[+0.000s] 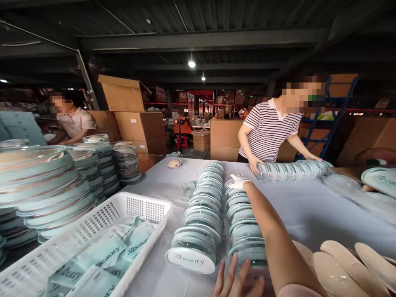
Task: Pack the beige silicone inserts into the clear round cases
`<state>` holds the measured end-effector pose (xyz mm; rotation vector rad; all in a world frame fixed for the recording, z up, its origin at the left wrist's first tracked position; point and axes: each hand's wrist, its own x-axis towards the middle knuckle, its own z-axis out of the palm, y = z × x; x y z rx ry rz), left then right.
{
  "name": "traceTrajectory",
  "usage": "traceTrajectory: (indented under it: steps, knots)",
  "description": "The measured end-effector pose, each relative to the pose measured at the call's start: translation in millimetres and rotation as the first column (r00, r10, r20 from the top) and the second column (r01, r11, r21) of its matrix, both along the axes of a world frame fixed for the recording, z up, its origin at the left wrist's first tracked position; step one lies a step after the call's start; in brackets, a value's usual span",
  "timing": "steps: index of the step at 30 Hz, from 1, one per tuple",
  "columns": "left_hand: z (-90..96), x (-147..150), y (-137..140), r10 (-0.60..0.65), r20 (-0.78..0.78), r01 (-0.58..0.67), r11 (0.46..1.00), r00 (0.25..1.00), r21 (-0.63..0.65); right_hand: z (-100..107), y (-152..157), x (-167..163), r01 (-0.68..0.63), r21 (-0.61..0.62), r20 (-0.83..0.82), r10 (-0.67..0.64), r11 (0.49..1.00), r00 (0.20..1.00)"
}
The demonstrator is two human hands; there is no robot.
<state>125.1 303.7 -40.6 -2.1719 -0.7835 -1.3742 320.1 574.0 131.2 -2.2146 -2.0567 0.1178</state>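
Note:
Two rows of round, clear packages with pale teal rims stand on edge on the white-covered table. My right hand [238, 182], in a white glove, reaches to the far end of the right row [243, 214]. Its fingers are stretched over the last package there. My left hand [236, 278] is at the near end of this row, bare fingers spread in front of the end package; whether they press on it is unclear. My right forearm covers part of that row. Beside it lies the left row [202, 206], its front label [190, 260] reading "beauty".
A white basket [161, 205] holds printed teal packets [105, 249]. Package stacks [46, 185] rise at left. Beige oval pieces [343, 264] lie at right. Across the table, a person in a striped shirt [272, 128] handles another package row [293, 170]. Another person [76, 119] works at left.

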Motion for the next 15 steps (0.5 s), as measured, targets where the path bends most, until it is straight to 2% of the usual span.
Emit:
traceTrajectory:
  steps: [1, 3, 6, 9, 12, 15]
  knots:
    - [3.8, 9.3, 2.6, -0.021, -0.043, 0.02, 0.999, 0.999, -0.033, -5.0, -0.9, 1.5, -0.001, -0.016, 0.002, 0.001, 1.0, 1.0]
    - [17.0, 15.2, -2.9, -0.1, -0.176, 0.061, 0.975, 0.979, -0.212, -13.5, -15.8, 3.4, 0.007, -0.044, 0.009, -0.007, 0.999, 1.0]
    - [33.7, -0.6, -33.0, -0.203, -0.245, 0.088, 0.907, 0.948, -0.412, -23.2, -64.1, 0.4, 0.028, -0.083, 0.025, -0.026, 0.996, 0.999]
    - [27.7, -34.3, -85.8, -0.265, -0.214, 0.174, 0.914, 0.94, -0.366, -30.7, -138.0, -13.0, 0.051, -0.119, 0.042, -0.047, 0.992, 0.998]
    - [4.9, -74.8, -156.3, -0.292, -0.183, 0.24, 0.935, 0.939, -0.26, -37.1, -229.6, -40.3, 0.098, -0.14, 0.056, -0.091, 0.985, 0.994]
    - [-14.1, -114.3, -224.8, -0.272, -0.127, 0.23, 0.934, 0.954, -0.272, -40.2, -316.0, -79.6, 0.15, -0.152, 0.057, -0.143, 0.977, 0.988]
